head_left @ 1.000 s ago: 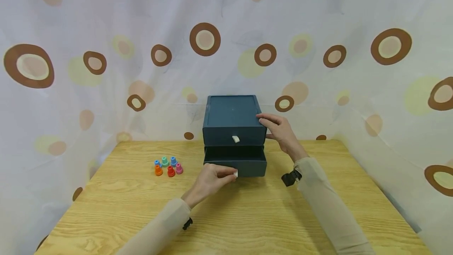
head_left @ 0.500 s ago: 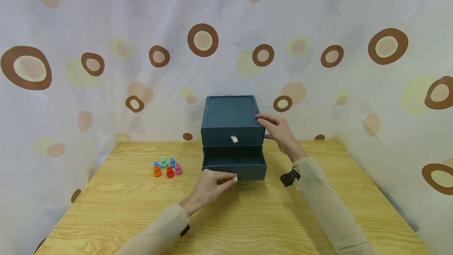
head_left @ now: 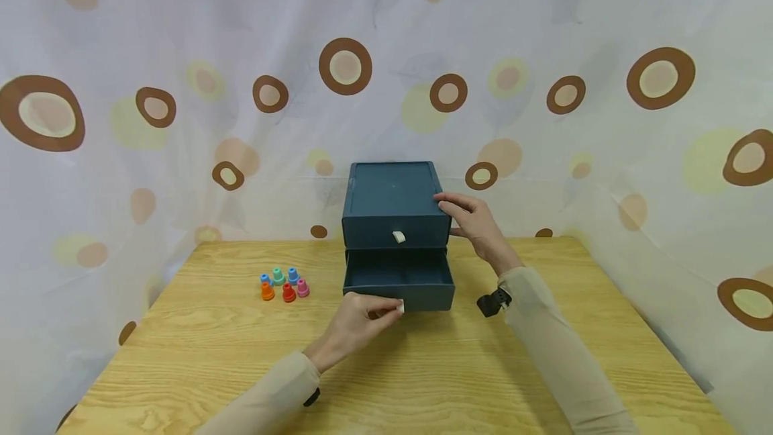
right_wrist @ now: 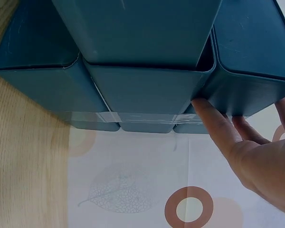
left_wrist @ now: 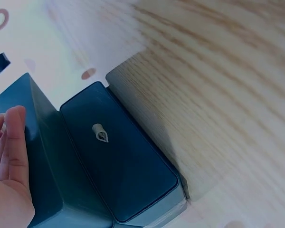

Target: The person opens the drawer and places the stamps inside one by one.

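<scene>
The left hand [head_left: 356,317] pinches the white tab [head_left: 400,307] of the lower drawer [head_left: 398,280], drawn out toward the near worktop edge; the right hand [head_left: 474,220], fingers straight, steadies the drawer box [head_left: 392,197].

lower drawer [head_left: 398,278] inside: hidden | left hand [left_wrist: 7,180]: cut off by frame edge

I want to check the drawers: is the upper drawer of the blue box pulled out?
No, the upper drawer sits flush and closed, while the lower drawer is the one pulled out by the left hand.
</scene>
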Action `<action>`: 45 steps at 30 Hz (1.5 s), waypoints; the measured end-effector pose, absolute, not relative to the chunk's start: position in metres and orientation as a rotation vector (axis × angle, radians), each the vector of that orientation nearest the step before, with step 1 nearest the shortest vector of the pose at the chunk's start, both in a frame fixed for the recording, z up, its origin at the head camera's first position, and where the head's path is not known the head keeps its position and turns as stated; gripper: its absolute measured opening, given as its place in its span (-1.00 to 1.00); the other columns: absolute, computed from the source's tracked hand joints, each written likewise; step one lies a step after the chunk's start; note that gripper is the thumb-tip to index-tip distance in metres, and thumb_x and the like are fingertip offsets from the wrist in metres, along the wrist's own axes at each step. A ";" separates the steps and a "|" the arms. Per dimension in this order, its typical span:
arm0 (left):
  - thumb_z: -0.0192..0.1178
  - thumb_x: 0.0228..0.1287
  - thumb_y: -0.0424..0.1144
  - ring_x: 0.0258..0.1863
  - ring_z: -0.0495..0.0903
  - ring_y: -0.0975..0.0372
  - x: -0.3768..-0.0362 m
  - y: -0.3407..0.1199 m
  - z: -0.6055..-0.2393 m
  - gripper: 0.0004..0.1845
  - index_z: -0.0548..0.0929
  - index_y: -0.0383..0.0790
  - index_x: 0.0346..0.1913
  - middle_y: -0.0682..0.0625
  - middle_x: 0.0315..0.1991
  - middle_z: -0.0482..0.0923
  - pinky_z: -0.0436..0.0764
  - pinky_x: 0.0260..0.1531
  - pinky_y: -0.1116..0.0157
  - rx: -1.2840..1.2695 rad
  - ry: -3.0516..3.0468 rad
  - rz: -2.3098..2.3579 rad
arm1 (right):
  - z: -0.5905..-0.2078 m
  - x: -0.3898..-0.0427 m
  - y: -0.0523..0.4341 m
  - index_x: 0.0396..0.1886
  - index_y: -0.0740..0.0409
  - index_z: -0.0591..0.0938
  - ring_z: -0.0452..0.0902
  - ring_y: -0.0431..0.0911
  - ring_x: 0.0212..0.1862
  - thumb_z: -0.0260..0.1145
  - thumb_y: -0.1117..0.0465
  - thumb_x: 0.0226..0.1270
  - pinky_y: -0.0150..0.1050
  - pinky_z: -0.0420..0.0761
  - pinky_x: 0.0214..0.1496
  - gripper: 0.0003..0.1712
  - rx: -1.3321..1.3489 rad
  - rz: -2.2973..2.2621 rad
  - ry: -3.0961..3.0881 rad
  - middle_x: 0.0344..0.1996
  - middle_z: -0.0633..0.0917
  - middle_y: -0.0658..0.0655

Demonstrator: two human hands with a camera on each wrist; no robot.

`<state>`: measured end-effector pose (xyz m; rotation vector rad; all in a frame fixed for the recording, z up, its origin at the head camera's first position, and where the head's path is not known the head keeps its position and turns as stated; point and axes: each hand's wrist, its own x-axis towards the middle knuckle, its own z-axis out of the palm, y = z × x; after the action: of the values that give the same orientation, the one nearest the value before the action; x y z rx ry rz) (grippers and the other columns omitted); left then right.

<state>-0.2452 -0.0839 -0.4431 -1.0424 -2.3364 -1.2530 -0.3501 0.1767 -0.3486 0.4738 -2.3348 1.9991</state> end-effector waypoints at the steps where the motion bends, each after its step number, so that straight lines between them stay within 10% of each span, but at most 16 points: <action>1: 0.36 0.21 -0.32 -0.45 0.63 0.47 -0.245 -0.084 -0.443 -0.82 0.80 -0.26 -0.13 -0.02 -0.26 0.78 0.64 -0.42 0.50 -1.048 -2.336 -1.253 | -0.349 -0.350 0.177 0.30 0.15 0.52 0.19 0.08 0.47 0.18 -0.01 0.49 0.28 0.40 0.29 -0.49 0.472 2.001 -2.333 0.42 0.36 0.13; 45: 0.25 0.35 -0.26 -0.64 0.62 0.37 -0.237 -0.104 -0.440 -0.85 0.77 -0.25 -0.22 0.03 -0.51 0.71 0.62 -0.59 0.44 -1.058 -2.207 -1.390 | -0.347 -0.349 0.176 0.30 0.14 0.52 0.19 0.09 0.46 0.16 -0.01 0.50 0.27 0.40 0.30 -0.50 0.469 1.991 -2.337 0.42 0.34 0.14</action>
<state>-0.2371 -0.1041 -0.4399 -1.0584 -2.2070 -1.3904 -0.3491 0.1761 -0.3471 0.4692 -2.3367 1.9908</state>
